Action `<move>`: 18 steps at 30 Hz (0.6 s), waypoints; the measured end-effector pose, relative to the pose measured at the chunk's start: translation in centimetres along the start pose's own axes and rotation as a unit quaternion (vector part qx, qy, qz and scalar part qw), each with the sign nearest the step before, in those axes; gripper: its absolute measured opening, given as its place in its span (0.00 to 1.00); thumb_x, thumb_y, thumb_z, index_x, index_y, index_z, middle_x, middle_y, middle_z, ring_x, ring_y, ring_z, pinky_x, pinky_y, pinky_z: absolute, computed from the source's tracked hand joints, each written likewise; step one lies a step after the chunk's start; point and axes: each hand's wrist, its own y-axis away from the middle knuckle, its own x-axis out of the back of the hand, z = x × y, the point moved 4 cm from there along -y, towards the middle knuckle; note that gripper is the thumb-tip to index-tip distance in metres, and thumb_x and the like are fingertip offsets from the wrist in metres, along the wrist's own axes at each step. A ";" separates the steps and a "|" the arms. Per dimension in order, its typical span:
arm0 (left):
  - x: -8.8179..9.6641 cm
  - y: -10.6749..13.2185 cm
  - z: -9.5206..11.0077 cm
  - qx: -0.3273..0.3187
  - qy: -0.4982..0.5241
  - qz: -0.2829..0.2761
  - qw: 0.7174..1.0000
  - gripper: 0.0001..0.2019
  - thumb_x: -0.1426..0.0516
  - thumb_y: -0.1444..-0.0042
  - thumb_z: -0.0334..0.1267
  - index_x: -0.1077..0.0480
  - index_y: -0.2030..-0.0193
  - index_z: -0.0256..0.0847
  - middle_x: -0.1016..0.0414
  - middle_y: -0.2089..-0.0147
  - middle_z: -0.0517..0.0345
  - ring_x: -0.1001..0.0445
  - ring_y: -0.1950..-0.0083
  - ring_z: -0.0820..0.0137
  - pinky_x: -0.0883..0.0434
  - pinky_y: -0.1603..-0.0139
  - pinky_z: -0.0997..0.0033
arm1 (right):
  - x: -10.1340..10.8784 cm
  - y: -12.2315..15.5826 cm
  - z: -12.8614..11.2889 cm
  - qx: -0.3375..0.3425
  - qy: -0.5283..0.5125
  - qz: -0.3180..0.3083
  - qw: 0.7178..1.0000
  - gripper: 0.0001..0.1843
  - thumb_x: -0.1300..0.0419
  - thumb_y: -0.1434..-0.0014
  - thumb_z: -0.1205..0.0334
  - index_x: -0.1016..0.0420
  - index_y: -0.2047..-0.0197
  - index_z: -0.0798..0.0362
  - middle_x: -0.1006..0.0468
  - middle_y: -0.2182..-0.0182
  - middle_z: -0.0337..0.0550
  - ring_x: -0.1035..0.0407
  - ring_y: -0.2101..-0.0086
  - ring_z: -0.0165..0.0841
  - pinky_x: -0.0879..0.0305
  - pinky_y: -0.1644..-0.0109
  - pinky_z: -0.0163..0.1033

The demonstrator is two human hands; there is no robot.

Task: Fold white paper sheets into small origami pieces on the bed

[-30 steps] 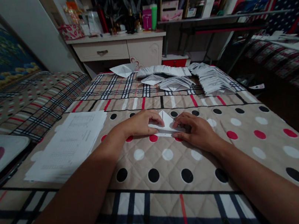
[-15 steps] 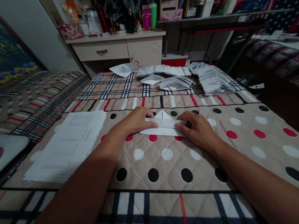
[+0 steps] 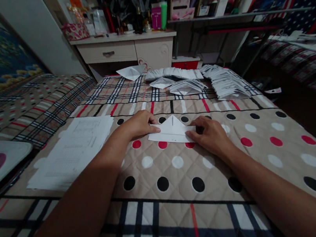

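A folded sheet of white paper [image 3: 172, 130] lies on the bed, its pointed top facing away from me and a flat strip along its near edge. My left hand [image 3: 142, 123] pinches the paper's left end between thumb and fingers. At the opposite end, my right hand [image 3: 208, 130] grips the right corner, thumb on top and the other fingers curled behind. The undersides of both grips are hidden.
Printed sheets [image 3: 75, 152] lie left of my left arm, beside a white board-like object [image 3: 1, 165]. Folded paper pieces [image 3: 225, 80] are stacked at the bed's far side, near a loose folded paper [image 3: 132, 73]. A dresser [image 3: 106, 53] stands beyond.
The upper strip of the paper has opened away from me, so more of the pointed top shows. My left hand has shifted slightly left and away; my right hand stays nearly still.
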 end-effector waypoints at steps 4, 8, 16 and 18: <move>0.0 0.1 0.1 0.008 0.002 0.011 1.000 0.06 0.34 0.59 0.38 0.24 0.74 0.40 0.26 0.76 0.59 0.31 0.73 0.69 0.39 0.71 0.69 | 0.2 0.1 0.0 -0.024 0.019 0.012 0.999 0.07 0.39 0.49 0.57 0.29 0.72 0.52 0.25 0.70 0.42 0.33 0.71 0.34 0.42 0.69 0.39; 0.0 -0.1 -0.2 0.017 0.022 0.021 0.999 0.07 0.34 0.60 0.35 0.26 0.73 0.40 0.27 0.74 0.60 0.31 0.73 0.71 0.39 0.71 0.72 | 0.6 0.2 0.0 -0.059 0.027 0.016 0.998 0.07 0.38 0.51 0.60 0.29 0.67 0.51 0.25 0.72 0.40 0.33 0.72 0.34 0.45 0.71 0.38; -0.3 0.0 -0.8 0.016 0.007 0.022 1.000 0.10 0.35 0.56 0.38 0.25 0.65 0.40 0.25 0.70 0.58 0.29 0.69 0.70 0.37 0.70 0.72 | 0.7 0.1 -0.1 -0.067 0.024 0.003 0.997 0.16 0.44 0.53 0.70 0.26 0.60 0.50 0.22 0.67 0.40 0.31 0.71 0.34 0.44 0.70 0.37; -0.3 0.2 -0.2 0.025 -0.026 0.042 0.998 0.13 0.33 0.59 0.44 0.25 0.67 0.41 0.25 0.70 0.57 0.30 0.70 0.69 0.39 0.71 0.71 | 0.6 0.3 -0.2 -0.057 0.032 0.007 0.998 0.16 0.44 0.52 0.69 0.24 0.59 0.50 0.21 0.67 0.42 0.31 0.70 0.34 0.43 0.70 0.38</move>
